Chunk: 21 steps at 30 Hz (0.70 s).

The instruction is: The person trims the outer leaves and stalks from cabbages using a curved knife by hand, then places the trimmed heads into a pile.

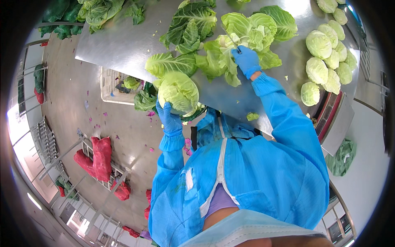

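Observation:
My gloved left hand cups a pale green head of cabbage from below, off the left edge of the steel table. Its fingers are wrapped against the underside of the head. Over the table, my gloved right hand is closed round the handle of a knife, whose thin blade points away from me across loose leaves. Under and around the blade lie pale cabbage leaves and a leafy cluster. One broad leaf rests on the table just beyond the held head.
Several trimmed cabbages are grouped on the right side of the steel table. Darker leaves lie at the far middle. Below the table's left edge stands a white crate with scraps. Red sacks rest on a rack at left.

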Each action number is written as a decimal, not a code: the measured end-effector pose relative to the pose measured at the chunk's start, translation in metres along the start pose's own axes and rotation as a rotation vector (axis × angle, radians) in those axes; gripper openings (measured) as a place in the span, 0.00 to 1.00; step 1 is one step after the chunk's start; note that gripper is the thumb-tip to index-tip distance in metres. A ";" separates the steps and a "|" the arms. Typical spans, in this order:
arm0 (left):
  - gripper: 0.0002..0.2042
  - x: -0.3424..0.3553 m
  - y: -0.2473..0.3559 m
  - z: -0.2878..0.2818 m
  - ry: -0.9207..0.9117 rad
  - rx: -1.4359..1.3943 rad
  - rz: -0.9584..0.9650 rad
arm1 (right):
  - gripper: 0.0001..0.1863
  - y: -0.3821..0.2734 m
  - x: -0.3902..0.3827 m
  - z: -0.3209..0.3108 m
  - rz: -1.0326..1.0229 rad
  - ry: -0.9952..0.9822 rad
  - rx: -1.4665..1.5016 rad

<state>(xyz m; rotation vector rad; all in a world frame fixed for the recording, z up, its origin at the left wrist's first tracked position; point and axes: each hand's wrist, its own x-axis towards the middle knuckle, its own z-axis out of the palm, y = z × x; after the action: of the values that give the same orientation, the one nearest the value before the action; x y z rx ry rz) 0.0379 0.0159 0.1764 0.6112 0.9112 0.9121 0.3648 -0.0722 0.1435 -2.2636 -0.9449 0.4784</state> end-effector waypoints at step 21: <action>0.55 0.033 0.015 0.140 -0.799 1.331 0.608 | 0.18 -0.061 0.053 -0.015 -0.084 -0.373 0.213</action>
<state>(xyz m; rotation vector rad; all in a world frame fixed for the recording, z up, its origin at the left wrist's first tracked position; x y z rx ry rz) 0.1630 0.0415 0.2444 2.2922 0.4709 0.3547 0.3775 -0.0064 0.1912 -1.9703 -1.1065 0.9398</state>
